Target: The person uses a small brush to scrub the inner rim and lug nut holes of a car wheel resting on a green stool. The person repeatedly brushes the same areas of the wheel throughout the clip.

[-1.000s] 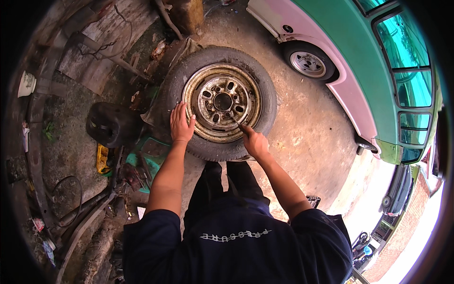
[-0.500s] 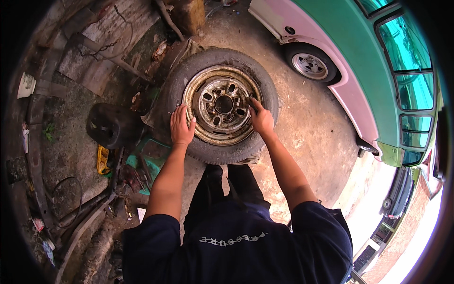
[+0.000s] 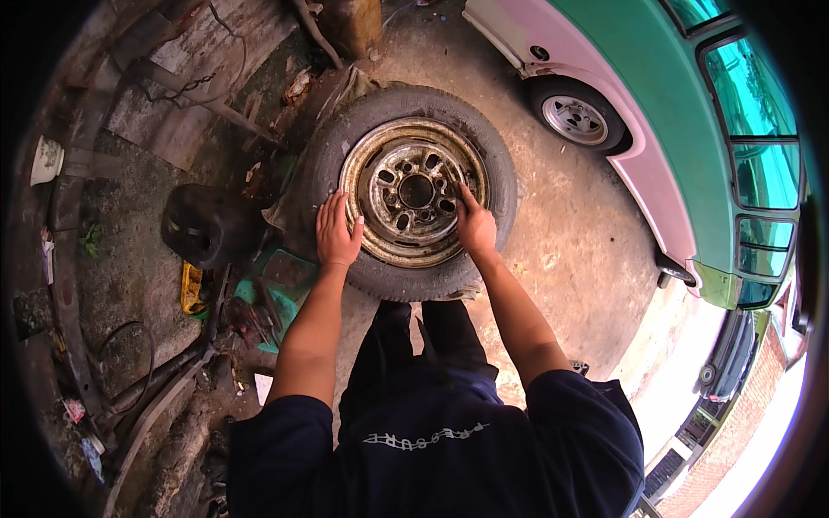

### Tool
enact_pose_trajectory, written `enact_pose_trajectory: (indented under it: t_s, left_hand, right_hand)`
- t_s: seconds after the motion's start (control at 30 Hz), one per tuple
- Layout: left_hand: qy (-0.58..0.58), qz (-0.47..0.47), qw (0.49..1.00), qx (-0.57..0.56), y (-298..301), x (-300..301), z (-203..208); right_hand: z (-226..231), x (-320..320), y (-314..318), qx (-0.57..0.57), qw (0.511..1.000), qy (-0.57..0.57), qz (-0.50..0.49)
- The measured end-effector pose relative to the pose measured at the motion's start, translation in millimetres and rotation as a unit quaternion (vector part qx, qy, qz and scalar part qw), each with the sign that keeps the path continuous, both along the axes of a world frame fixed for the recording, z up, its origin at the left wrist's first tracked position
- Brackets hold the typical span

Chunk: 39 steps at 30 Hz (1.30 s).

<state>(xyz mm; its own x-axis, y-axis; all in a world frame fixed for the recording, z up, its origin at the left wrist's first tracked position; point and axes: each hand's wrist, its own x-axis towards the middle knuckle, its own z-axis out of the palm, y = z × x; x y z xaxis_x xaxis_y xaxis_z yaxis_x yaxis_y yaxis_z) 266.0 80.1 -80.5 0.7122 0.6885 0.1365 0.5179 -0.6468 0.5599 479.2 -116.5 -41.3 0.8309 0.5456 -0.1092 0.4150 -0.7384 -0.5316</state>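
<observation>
Wheel (image 3: pixel 414 190) is lying flat ahead; left hand (image 3: pixel 337 231) is pressing spread on tyre (image 3: pixel 496 173), right hand (image 3: pixel 474 226) fingering rim (image 3: pixel 380 246).

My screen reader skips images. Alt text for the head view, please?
A person's left hand and right hand press on a worn tyre with a rusty rim, lying on concrete beside a green-and-pink vehicle.

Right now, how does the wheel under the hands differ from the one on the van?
The loose wheel lies flat on the concrete, its rim rusty and brown; the van wheel stands upright, mounted, with a clean silver rim. The left hand and right hand rest on the loose wheel; nothing touches the van wheel. Both have black tyres.
</observation>
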Motion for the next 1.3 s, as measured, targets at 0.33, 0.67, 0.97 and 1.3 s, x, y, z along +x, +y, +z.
enact_pose_trajectory:
  t_s: [0.33, 0.67, 0.97, 1.3]
  left_hand:
    - [0.001, -0.001, 1.0, 0.005, 1, 1, 1]
    - [0.011, -0.001, 1.0, 0.006, 0, 1, 2]
    - [0.01, -0.002, 1.0, 0.008, 2, 2, 0]
    - [0.018, 0.001, 1.0, 0.004, 3, 3, 2]
  right_hand:
    - [-7, 0, -7, 0.0, 1.0, -0.018, 0.018]
    - [-9, -6, -16, 0.01, 1.0, -0.017, 0.019]
    - [-13, 14, -20, -0.045, 0.996, -0.043, 0.071]
    - [-9, 26, -27, -0.073, 0.991, -0.055, 0.099]
